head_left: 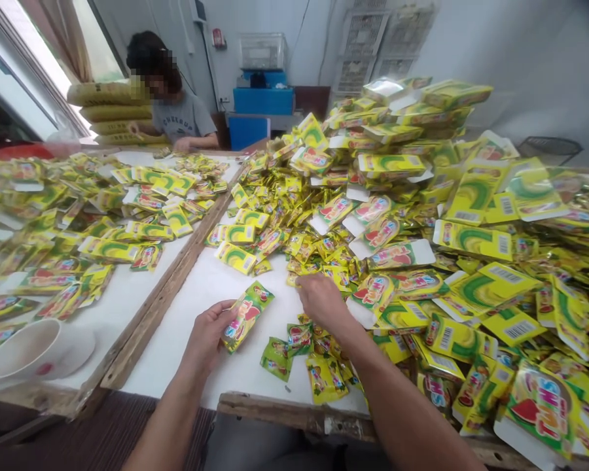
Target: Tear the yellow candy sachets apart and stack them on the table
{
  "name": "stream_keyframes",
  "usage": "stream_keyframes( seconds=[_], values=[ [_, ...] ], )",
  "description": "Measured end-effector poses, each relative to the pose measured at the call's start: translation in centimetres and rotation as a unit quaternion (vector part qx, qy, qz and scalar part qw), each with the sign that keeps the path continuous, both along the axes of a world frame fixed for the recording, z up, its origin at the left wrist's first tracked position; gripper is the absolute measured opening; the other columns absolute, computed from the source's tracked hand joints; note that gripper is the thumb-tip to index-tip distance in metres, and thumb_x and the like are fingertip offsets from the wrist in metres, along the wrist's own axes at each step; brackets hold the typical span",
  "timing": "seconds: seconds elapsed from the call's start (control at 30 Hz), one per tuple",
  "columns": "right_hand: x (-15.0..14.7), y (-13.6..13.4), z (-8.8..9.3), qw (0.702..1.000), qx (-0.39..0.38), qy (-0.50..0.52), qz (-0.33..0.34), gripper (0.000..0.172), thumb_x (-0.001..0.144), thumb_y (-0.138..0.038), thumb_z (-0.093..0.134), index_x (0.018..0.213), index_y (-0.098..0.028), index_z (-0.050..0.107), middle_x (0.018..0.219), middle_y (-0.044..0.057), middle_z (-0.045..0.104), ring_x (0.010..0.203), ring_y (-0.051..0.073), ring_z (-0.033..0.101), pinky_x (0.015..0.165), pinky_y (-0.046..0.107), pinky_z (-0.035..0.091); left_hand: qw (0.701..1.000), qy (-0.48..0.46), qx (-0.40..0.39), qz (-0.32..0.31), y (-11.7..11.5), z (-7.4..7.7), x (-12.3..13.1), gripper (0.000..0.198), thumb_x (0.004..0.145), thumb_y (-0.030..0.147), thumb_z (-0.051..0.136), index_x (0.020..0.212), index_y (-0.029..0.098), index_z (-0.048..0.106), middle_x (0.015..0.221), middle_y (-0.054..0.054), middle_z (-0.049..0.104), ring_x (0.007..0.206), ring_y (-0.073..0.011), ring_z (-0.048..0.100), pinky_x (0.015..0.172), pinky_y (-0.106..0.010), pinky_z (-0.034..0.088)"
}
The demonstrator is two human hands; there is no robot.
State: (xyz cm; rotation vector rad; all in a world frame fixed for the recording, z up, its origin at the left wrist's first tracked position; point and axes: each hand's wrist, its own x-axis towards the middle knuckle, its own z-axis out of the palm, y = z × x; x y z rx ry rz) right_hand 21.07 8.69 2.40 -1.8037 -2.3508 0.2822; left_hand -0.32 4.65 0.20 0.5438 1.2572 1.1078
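Over the white table (189,294), left hand (207,332) pinching a green packet (248,316), right hand (324,301) palm-down, grip unclear

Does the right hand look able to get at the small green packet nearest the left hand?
Likely yes: the small green packet lies close to the right hand, mostly uncovered on the white tabletop, though other packets crowd its right side. Whether that hand holds something is unclear.

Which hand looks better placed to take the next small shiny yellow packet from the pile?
Probably the right hand: it is at the edge of the small shiny yellow packets, though whether it already holds one is unclear. The left hand is farther away and holds a rectangular green-and-yellow pack.
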Motion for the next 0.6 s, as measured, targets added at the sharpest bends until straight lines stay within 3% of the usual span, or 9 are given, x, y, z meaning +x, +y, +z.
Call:
stream_keyframes(
  seconds=[0.1,0.23,0.37,0.5,0.6],
  values=[
    [0.4,1.8,-1.0,0.992,0.097,-0.073,-0.038,0.019,0.078,-0.006,0.044,0.086,-0.012,0.061,0.093,0.016,0.064,0.093,0.026,0.05,0.079,0.039,0.029,1.0,-0.003,0.004,-0.004,0.0,0.0,0.1,0.043,0.047,0.028,0.082,0.084,0.013,0.065,0.066,-0.003,0.072,0.05,-0.0129,0.062,0.049,-0.02,0.047],
    [0.8,2.7,-2.1,0.99,0.114,-0.079,-0.025,0.026,0.075,0.001,0.04,0.078,-0.013,0.062,0.081,0.014,0.066,0.091,0.027,0.05,0.086,0.046,0.023,1.0,0.006,0.019,-0.011,-0.2,0.0,-0.1,0.044,0.049,0.029,0.081,0.086,0.013,0.065,0.064,-0.002,0.071,0.05,-0.0126,0.061,0.047,-0.02,0.045],
    [0.6,2.1,-1.9,0.984,0.141,0.085,-0.064,0.032,0.078,-0.004,0.038,0.097,-0.015,0.061,0.081,0.011,0.068,0.086,0.024,0.055,0.083,0.04,0.03,0.999,0.012,0.03,-0.02,-0.5,-0.3,-0.5,0.044,0.05,0.031,0.081,0.086,0.012,0.065,0.066,-0.004,0.071,0.052,-0.0132,0.062,0.05,-0.02,0.046],
    [-0.2,0.8,-1.3,0.95,0.05,0.305,-0.042,0.03,0.089,-0.022,0.032,0.107,-0.019,0.055,0.084,0.005,0.068,0.076,0.017,0.06,0.07,0.029,0.041,0.998,0.022,0.032,-0.048,-0.7,-0.6,-0.3,0.043,0.054,0.034,0.08,0.088,0.012,0.065,0.072,-0.006,0.073,0.057,-0.0147,0.065,0.054,-0.022,0.048],
    [-0.2,0.2,-1.3,0.968,0.055,0.245,-0.004,0.03,0.086,-0.025,0.039,0.11,-0.017,0.055,0.098,0.009,0.067,0.091,0.02,0.059,0.077,0.031,0.041,0.997,0.045,0.031,-0.052,-0.7,-0.6,-0.2,0.044,0.054,0.035,0.08,0.089,0.013,0.066,0.072,-0.005,0.073,0.058,-0.0156,0.065,0.054,-0.022,0.049]
  ],
)
